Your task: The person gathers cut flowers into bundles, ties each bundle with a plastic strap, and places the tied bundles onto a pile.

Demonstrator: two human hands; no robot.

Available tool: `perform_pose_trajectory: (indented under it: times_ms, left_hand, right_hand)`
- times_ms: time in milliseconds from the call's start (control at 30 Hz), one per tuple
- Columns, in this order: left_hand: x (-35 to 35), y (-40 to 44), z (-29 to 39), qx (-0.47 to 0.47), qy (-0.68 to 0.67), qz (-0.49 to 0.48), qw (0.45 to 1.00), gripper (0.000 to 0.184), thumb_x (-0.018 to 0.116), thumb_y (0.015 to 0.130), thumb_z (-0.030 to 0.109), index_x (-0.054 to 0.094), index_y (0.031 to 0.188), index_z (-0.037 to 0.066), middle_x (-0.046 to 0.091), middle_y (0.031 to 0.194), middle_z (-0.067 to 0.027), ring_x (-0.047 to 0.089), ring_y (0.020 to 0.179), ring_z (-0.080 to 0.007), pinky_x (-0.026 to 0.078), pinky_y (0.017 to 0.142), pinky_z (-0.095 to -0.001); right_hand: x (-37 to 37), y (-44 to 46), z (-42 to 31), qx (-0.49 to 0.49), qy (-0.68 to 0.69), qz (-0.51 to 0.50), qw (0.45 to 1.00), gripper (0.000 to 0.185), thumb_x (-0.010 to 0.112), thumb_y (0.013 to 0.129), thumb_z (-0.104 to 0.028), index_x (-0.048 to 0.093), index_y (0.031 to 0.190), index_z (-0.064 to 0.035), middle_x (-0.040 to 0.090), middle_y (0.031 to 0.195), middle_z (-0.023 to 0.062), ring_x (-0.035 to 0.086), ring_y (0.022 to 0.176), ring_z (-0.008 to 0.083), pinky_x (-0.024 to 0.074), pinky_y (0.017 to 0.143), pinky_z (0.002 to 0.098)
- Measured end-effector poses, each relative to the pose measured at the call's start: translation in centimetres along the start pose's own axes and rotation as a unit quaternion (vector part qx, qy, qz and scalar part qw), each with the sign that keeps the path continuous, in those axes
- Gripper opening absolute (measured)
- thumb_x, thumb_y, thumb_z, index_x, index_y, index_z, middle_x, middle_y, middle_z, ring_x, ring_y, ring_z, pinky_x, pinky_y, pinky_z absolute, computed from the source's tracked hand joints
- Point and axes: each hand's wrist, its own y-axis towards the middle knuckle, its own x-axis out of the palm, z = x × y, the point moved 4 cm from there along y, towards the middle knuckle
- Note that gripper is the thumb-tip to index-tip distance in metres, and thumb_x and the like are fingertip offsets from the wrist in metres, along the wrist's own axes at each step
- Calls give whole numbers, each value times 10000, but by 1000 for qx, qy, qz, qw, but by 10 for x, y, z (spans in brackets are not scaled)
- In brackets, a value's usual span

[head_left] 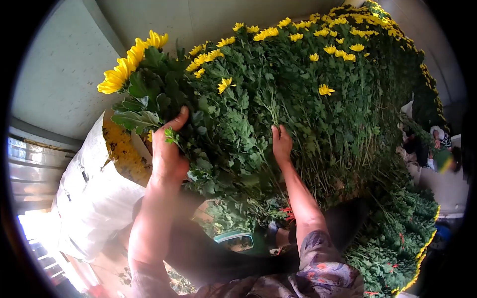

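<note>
- Bunch of yellow flowers (pixel 154 92) is rising above the left hand (pixel 166 154), which is gripping its leafy stems, fingers hiding behind them.
- Leafy stem (pixel 275 110) is standing just beyond the right hand (pixel 282 142), whose thumb and fingertips seem to be pinching it, apart from the bunch.
- Flower heap (pixel 310 109) is spreading beyond and rightward of the right hand; plenty of stems are apparently remaining ungathered.
- Piled greenery (pixel 382 258) with red ties (pixel 401 238) is lying rightward and nearer, seemingly already bundled.
- White sack (pixel 94 198) is sitting left of the left hand.
</note>
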Motion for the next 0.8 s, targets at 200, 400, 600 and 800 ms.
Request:
perform_pose_trajectory:
  times_ms: [200, 400, 600, 800]
  left_hand:
    - [-10, 5, 1, 31, 11, 13, 999, 265, 605, 872, 162, 580, 1098, 26, 644, 965, -80, 618, 863, -213, 497, 797, -335]
    - [-37, -1, 7, 58, 28, 38, 997, 291, 599, 876, 158, 565, 1127, 14, 636, 1001, -85, 610, 900, -220, 485, 827, -341]
    - [-52, -1, 15, 57, 0, 24, 998, 288, 583, 887, 141, 556, 1141, 7, 629, 1018, -86, 604, 922, -221, 483, 839, -348]
    - [-42, -4, 13, 46, 3, 44, 998, 303, 603, 871, 134, 559, 1143, 9, 634, 1014, -76, 608, 899, -199, 484, 819, -330]
  right_hand:
    - [-90, -70, 4, -48, -8, -29, 998, 262, 521, 925, -236, 574, 1070, -24, 628, 799, 199, 617, 713, 363, 445, 609, 403]
    - [-94, -106, 82, 18, -132, -158, 979, 375, 508, 924, -309, 539, 1153, -13, 620, 930, 238, 606, 862, 389, 466, 721, 452]
    - [-60, -50, 46, -115, -189, -64, 973, 431, 615, 856, -312, 509, 1157, -22, 547, 1076, 204, 509, 1007, 384, 407, 851, 480]
    - [-2, 7, -2, -37, -173, -74, 981, 565, 612, 842, -424, 460, 1187, -3, 535, 1172, 200, 496, 1094, 364, 425, 878, 470]
